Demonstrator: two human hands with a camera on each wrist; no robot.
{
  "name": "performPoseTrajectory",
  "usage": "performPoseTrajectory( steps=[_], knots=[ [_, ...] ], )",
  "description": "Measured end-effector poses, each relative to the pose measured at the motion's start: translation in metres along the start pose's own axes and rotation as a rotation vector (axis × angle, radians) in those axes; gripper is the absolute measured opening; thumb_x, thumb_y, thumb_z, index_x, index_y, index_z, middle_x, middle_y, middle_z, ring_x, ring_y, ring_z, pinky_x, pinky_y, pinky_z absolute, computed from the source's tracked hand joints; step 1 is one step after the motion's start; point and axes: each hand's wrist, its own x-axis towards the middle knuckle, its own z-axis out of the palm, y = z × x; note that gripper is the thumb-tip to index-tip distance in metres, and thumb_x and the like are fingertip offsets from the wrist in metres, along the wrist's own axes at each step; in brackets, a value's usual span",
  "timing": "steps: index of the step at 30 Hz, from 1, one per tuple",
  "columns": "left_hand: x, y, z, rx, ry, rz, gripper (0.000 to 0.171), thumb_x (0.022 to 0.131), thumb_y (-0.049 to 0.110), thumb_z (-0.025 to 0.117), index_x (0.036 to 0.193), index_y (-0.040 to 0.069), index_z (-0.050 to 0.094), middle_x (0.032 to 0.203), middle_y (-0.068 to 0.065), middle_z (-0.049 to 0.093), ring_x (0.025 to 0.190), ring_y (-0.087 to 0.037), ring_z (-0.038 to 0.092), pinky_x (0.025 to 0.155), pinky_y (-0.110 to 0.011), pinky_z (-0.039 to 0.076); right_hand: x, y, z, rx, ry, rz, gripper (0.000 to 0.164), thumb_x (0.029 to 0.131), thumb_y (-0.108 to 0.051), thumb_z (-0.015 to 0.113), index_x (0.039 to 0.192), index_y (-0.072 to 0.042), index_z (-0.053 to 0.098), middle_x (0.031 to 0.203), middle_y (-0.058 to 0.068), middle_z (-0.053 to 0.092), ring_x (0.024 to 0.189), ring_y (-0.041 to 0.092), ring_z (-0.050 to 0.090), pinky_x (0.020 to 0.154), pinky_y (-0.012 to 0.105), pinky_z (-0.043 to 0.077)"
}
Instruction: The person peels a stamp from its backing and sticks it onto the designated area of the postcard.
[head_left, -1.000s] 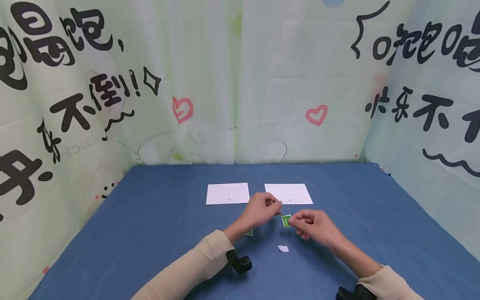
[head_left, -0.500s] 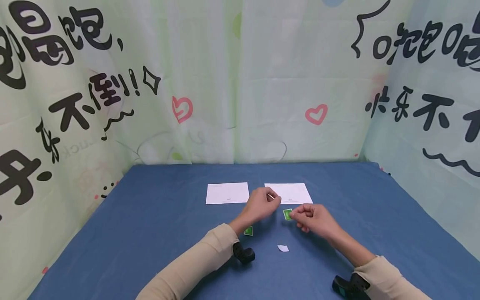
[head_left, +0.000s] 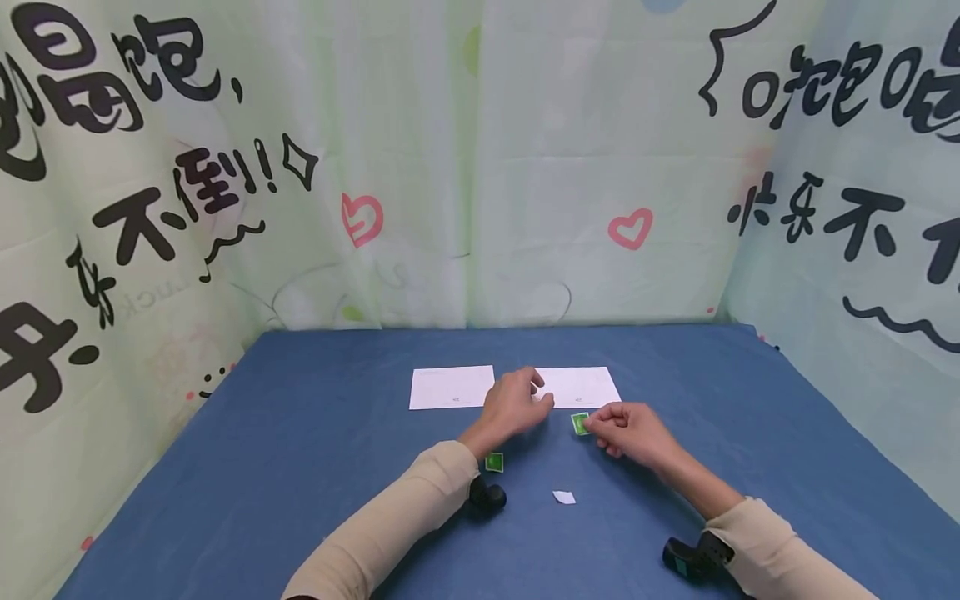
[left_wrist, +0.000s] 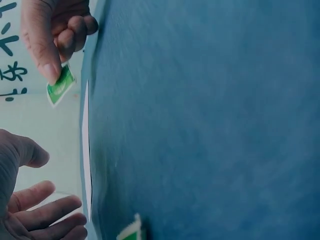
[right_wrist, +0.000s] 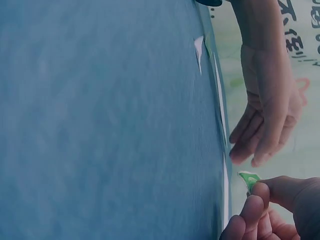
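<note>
My right hand pinches a small green stamp with a white border by its edge, thumb against fingertips. The stamp is raised over the table, near the front of the right white sheet. To its left, my left hand hovers with thumb and fingers apart; in the left wrist view nothing lies between the fingers. That hand covers the left corner of the right sheet. A second green stamp lies on the cloth below the left wrist. Nearer me is a small white paper scrap.
Another white sheet lies beside the first toward the back of the blue-covered table. Printed curtains enclose the back and sides. Each wrist wears a black device.
The left hand's thumb and fingers have spread apart, and the hand has shifted slightly left and away. The right hand has moved the pinched stamp a little farther from me.
</note>
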Motion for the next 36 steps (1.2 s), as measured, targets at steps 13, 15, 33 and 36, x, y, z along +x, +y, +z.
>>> performPoseTrajectory(
  steps=[13, 15, 33, 36],
  knots=[
    [0.012, -0.006, 0.003, 0.163, -0.052, 0.017, 0.045, 0.092, 0.028, 0.070, 0.129, 0.003, 0.063, 0.118, -0.014, 0.070, 0.113, -0.029, 0.065, 0.095, -0.040, 0.052, 0.013, 0.008, -0.005, 0.026, 0.031, 0.025, 0.024, 0.098, -0.019, 0.069, 0.102, 0.005, 0.070, 0.070, -0.001, 0.064, 0.060, 0.010, 0.055, 0.057, 0.024, 0.048],
    [0.014, -0.006, 0.004, 0.180, -0.069, 0.018, 0.046, 0.093, 0.029, 0.070, 0.130, 0.003, 0.062, 0.123, -0.014, 0.068, 0.122, -0.030, 0.061, 0.103, -0.041, 0.048, 0.015, 0.008, -0.006, 0.029, 0.035, 0.027, 0.025, 0.098, -0.019, 0.068, 0.102, 0.006, 0.070, 0.070, 0.000, 0.063, 0.060, 0.010, 0.055, 0.057, 0.024, 0.048],
    [0.020, -0.003, 0.007, 0.259, -0.212, -0.020, 0.057, 0.095, 0.038, 0.070, 0.138, 0.003, 0.058, 0.127, -0.014, 0.065, 0.122, -0.029, 0.060, 0.105, -0.040, 0.046, 0.040, 0.019, -0.022, 0.011, 0.103, 0.080, 0.025, 0.100, -0.019, 0.066, 0.102, 0.005, 0.071, 0.073, 0.000, 0.066, 0.062, 0.009, 0.057, 0.057, 0.025, 0.049],
    [0.022, -0.001, 0.005, 0.287, -0.215, -0.031, 0.059, 0.094, 0.039, 0.071, 0.139, 0.004, 0.058, 0.128, -0.014, 0.064, 0.122, -0.028, 0.059, 0.105, -0.041, 0.046, 0.043, 0.018, -0.026, 0.011, 0.112, 0.085, 0.026, 0.100, -0.019, 0.065, 0.102, 0.006, 0.070, 0.073, -0.001, 0.065, 0.062, 0.008, 0.056, 0.057, 0.023, 0.049]
  ],
)
